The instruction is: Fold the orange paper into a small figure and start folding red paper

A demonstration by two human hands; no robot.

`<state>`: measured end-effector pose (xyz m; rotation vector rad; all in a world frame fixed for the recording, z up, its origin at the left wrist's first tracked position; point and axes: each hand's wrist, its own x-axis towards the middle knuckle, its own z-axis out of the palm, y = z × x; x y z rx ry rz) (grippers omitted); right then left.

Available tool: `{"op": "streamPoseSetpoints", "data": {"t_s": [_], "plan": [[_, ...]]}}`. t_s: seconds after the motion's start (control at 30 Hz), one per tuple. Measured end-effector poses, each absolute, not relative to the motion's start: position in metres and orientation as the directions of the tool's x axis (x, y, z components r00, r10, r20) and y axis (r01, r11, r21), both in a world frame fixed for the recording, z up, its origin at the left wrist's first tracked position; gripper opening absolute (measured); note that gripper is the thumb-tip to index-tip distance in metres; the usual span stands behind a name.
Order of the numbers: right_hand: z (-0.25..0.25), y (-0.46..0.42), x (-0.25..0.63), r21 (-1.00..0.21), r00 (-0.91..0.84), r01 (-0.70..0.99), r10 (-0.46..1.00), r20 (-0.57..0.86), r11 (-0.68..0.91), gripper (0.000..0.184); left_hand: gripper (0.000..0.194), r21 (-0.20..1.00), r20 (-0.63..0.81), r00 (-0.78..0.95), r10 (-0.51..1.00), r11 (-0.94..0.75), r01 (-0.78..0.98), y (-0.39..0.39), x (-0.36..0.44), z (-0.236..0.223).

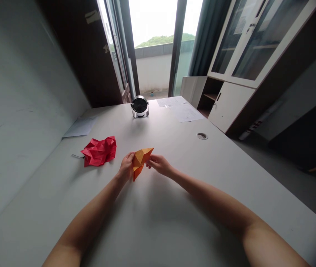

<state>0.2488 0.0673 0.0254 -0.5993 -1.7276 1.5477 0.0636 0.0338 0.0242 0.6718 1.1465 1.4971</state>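
Observation:
Between my two hands is an orange piece of folded origami paper (140,158), raised a little over the white table. Its folds make pointed corners, one reaching up to the right and one hanging down. My left hand (126,165) grips its left side, thumb on the near face. On the opposite side, my right hand (159,164) pinches the right edge with bent fingers; the fingertips are partly hidden behind the paper. To the left lies a creased red paper (99,151) with many fold lines, a thin dark strip poking out at its left.
A small round black fan (140,106) stands toward the table's far edge. Printed sheets (187,112) lie at the back right, another sheet (80,127) by the left wall. A round cable hole (202,136) is in the white table (174,215). Cabinets stand right.

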Motion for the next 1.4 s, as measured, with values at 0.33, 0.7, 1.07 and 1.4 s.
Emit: {"op": "streamPoseSetpoints", "data": {"t_s": [0.33,0.7,1.07,1.4], "plan": [[0.028,0.070,0.251,-0.975,-0.605,-0.212,0.774,0.188,0.071,0.031,0.037,0.915,-0.132,-0.145,0.981,0.064,-0.399,0.035,0.062,0.015],[0.031,0.075,0.257,-0.942,-0.556,-0.334,0.812,0.180,-0.019,0.030,0.035,0.943,-0.109,-0.027,0.994,0.095,-0.318,0.037,0.052,0.014],[0.028,0.081,0.257,-0.960,-0.472,-0.280,0.870,0.141,0.003,0.026,0.032,0.985,-0.018,-0.173,0.985,-0.012,-0.172,0.038,0.058,0.009],[0.018,0.084,0.254,-0.982,-0.471,-0.181,0.871,0.138,0.057,0.025,0.026,0.990,0.133,-0.296,0.946,-0.137,0.007,0.033,0.057,0.015]]}}
